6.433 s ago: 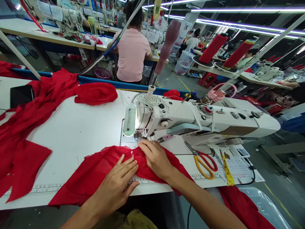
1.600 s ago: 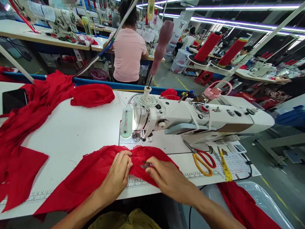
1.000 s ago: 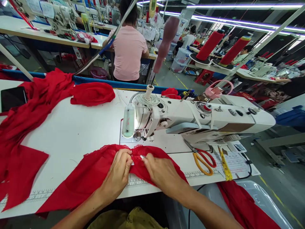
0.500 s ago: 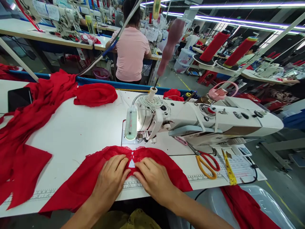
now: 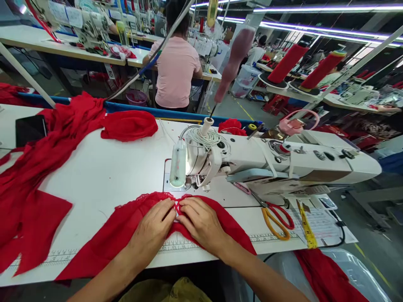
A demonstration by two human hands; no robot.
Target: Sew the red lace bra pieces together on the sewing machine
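Observation:
A red garment piece (image 5: 103, 239) with a lace upper edge and a criss-cross centre lies spread on the table in front of the sewing machine (image 5: 245, 155). My left hand (image 5: 154, 226) grips it just left of the criss-cross, fingers closed on the cloth. On the other side, my right hand (image 5: 203, 226) pinches the lace edge, its fingertips almost meeting those of the left. Between them a small white gap shows through the fabric; the thumbs partly hide it. The machine's needle area (image 5: 192, 182) stands just beyond the lace, apart from it.
Scissors (image 5: 273, 218) and a yellow tape measure (image 5: 307, 228) lie at the right. Red cloth (image 5: 44, 209) heaps at the left beside a black phone (image 5: 30, 131). Below the right edge stands a clear bin (image 5: 355, 262). A person in pink (image 5: 176, 71) sits ahead.
Both hands have slid forward to the lace edge and drawn closer together, covering more of the criss-cross centre. The whole view has shifted slightly.

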